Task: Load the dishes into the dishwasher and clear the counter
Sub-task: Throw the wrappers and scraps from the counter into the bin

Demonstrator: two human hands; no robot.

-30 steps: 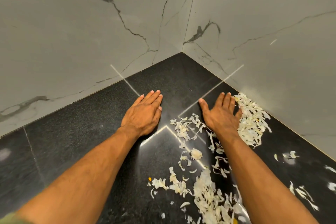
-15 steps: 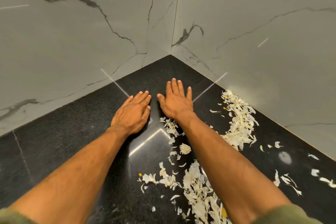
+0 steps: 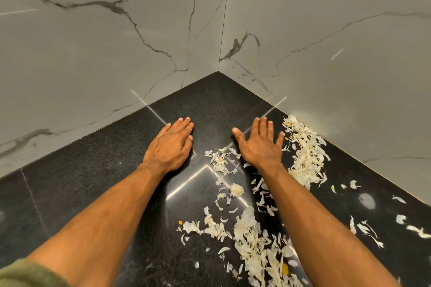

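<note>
Two bare forearms, bare left hand [image 3: 171, 144] and bare right hand [image 3: 261, 144] with short trimmed nails, no rings, watch or bracelets visible, olive-green fabric sleeve [image 3: 28, 274] bunched above the left elbow at the lower frame edge

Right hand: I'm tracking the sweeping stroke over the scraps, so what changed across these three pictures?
The right hand, flat and open, swung left until it almost met the left hand, then moved back right toward the heap of pale scraps by the wall. It gripped nothing. The left hand stayed flat on the black counter; the scraps barely shifted.
</note>
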